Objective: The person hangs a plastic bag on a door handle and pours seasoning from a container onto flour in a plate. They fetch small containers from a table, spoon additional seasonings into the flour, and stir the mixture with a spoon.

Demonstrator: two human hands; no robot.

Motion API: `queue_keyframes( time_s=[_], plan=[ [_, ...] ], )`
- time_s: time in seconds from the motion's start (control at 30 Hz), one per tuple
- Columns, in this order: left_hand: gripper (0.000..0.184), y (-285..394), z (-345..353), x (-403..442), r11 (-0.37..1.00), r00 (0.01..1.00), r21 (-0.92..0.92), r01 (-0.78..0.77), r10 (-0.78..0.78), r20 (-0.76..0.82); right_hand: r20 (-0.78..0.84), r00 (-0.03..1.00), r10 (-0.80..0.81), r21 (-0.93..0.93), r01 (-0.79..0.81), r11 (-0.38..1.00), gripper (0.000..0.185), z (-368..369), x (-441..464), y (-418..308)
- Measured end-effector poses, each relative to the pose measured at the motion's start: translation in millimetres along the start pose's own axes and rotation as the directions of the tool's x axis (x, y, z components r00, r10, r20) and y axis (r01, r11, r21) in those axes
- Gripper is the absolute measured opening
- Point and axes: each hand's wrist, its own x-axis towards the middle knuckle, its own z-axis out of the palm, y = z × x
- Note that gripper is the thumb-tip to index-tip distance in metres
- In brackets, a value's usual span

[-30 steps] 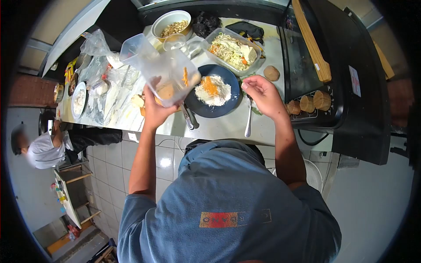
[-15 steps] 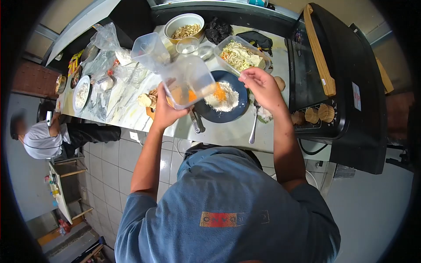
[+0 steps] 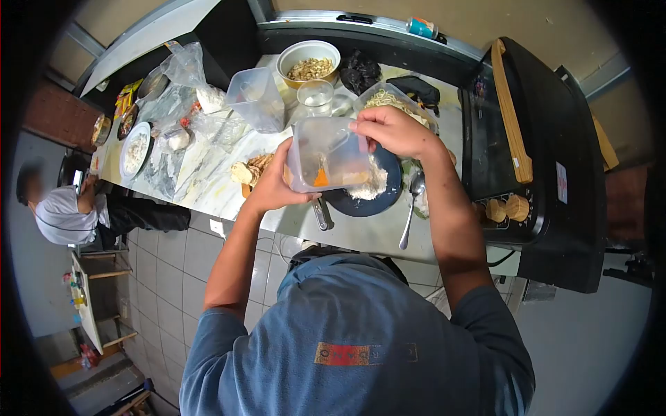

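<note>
My left hand (image 3: 277, 184) grips a clear plastic container (image 3: 316, 149) by its lower left side, tilted above the counter. Orange powder (image 3: 320, 178) lies inside the container. At its upper right rim is my right hand (image 3: 392, 132), fingers closed against the edge; whether they pinch anything else is hidden. Partly covered by the container, a dark blue plate (image 3: 385, 201) holds white flour (image 3: 371, 187). A metal spoon (image 3: 409, 218) lies right of the plate, and a knife handle (image 3: 321, 213) shows below the container.
Behind stand a bowl of chopped pieces (image 3: 309, 50), a second clear container (image 3: 257, 100), a glass cup (image 3: 316, 97) and a tub of noodles (image 3: 388, 97). A black oven (image 3: 555, 159) is right; a white plate (image 3: 125, 163) is left. Another person (image 3: 69, 211) sits far left.
The view has shifted, so the counter sits lower in it. My right hand has moved from over the plate's right side to the container's rim. The container remains in my left hand.
</note>
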Motion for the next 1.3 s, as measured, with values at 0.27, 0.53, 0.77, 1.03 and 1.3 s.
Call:
queue_keyframes(
  time_s=[0.27,0.53,0.77,1.03,1.3],
  plan=[
    [0.093,9,-43,-4,0.971,0.947,0.235,-0.04,0.112,-0.303,-0.253,0.965,-0.074,0.004,0.077,0.997,0.02,-36,9,-30],
    [0.017,-49,-141,-36,0.985,0.748,-0.067,0.157,-0.163,-0.644,-0.503,0.856,-0.122,0.057,0.174,0.983,0.021,-73,86,-92],
    [0.013,-101,-228,-67,0.971,0.72,-0.127,0.204,-0.237,-0.652,-0.574,0.809,-0.131,-0.021,0.145,0.989,0.023,-51,259,-111],
    [0.013,-160,-288,-92,0.921,0.639,-0.202,0.333,-0.377,-0.671,-0.458,0.878,0.14,-0.097,-0.206,0.974,0.022,-25,401,-75],
    [0.016,-187,-302,-95,0.915,0.68,-0.319,0.248,-0.399,-0.615,-0.389,0.896,0.216,-0.173,-0.301,0.938,0.025,-15,477,-31]
  ],
)
